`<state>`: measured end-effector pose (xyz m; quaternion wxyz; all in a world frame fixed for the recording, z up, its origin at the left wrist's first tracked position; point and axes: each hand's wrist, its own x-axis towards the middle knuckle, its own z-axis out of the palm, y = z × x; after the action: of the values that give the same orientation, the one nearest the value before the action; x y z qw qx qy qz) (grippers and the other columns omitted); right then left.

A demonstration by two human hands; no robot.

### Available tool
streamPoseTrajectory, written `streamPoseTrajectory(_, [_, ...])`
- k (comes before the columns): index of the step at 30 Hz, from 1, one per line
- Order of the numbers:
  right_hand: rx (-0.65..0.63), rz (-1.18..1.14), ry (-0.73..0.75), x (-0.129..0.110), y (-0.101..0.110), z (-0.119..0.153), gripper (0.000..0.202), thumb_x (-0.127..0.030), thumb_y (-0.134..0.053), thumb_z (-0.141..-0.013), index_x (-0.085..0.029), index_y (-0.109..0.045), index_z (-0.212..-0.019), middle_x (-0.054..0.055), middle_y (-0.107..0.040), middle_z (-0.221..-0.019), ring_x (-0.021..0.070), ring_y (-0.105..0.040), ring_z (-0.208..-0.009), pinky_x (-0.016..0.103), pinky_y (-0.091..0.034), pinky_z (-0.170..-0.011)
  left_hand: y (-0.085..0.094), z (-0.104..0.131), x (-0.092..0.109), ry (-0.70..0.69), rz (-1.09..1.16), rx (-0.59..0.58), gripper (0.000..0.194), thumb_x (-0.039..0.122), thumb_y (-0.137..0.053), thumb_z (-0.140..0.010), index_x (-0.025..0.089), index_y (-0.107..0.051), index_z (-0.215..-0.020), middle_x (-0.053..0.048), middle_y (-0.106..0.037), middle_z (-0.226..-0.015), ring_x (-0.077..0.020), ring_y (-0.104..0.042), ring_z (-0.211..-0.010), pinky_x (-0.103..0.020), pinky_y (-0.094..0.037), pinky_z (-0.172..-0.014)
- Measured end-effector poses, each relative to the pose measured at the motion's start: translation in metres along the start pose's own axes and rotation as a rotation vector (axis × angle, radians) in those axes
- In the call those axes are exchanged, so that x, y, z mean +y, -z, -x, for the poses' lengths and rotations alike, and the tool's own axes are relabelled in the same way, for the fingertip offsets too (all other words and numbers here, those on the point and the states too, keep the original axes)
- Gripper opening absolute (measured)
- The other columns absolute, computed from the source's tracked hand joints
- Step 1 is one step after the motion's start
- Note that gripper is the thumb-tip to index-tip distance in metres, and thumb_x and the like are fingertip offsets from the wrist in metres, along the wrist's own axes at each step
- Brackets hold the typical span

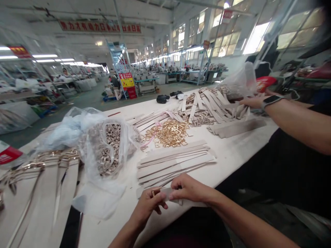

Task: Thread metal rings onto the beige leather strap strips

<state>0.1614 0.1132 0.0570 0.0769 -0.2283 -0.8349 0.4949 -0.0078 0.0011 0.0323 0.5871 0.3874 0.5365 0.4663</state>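
We pinched a beige strap between our left hand and right hand, just nearer us than the laid-out straps (a gold-toned metal piece showed at the left); holding it flat, untwisted, looked wisest.

And a pale, flat strap is stretching between the left hand and the right hand, right by the near edge of the bench, while a small gold-coloured buckle is poking up at the left hand, partly hiding from sight!
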Motion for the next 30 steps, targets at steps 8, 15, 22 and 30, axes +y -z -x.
streamPoseTrajectory(8, [0.05, 0.512, 0.077, -0.047, 0.051, -0.083, 0.017, -0.035, -0.071, -0.069, -0.019, -0.07, -0.07, -0.005, -0.055, -0.057, 0.0089, -0.046, -0.056, 0.021, -0.025, -0.051, 0.041, -0.04, 0.014, -0.159, 0.128, 0.225, 0.036, 0.043, -0.07, -0.07, 0.013, -0.064, -0.088, 0.001, -0.062, -0.065, -0.0104, -0.058, -0.055, -0.02, -0.046, -0.055])
streamPoseTrajectory(15, [0.243, 0.687, -0.017, -0.003, 0.026, -0.177, 0.017, -0.026, -0.06, -0.079, -0.02, -0.072, -0.088, 0.004, -0.071, -0.086, 0.0182, -0.062, -0.079, 0.025, -0.037, -0.064, 0.091, -0.056, -0.036, -0.048, 0.051, 0.415, 0.036, 0.044, -0.068, -0.069, 0.014, -0.061, -0.087, 0.005, -0.054, -0.061, -0.0109, -0.06, -0.052, -0.017, -0.041, -0.045])
streamPoseTrajectory(22, [0.124, 0.675, 0.198, -0.042, -0.039, -0.238, 0.02, -0.027, -0.054, -0.084, -0.023, -0.071, -0.093, 0.003, -0.071, -0.095, 0.0169, -0.062, -0.088, 0.024, -0.041, -0.073, 0.096, -0.059, -0.047, -0.114, 0.007, 0.403, 0.028, 0.037, -0.062, -0.076, 0.015, -0.061, -0.093, 0.005, -0.056, -0.057, -0.0126, -0.061, -0.051, -0.018, -0.038, -0.043])
streamPoseTrajectory(30, [0.062, 0.727, 0.241, -0.077, -0.088, -0.296, 0.021, -0.026, -0.05, -0.085, -0.021, -0.07, -0.088, 0.005, -0.07, -0.094, 0.0186, -0.062, -0.091, 0.025, -0.043, -0.073, 0.1, -0.059, -0.045, -0.139, 0.063, 0.34, 0.016, 0.027, -0.058, -0.074, 0.014, -0.062, -0.082, 0.002, -0.061, -0.061, -0.0122, -0.061, -0.049, -0.019, -0.037, -0.043])
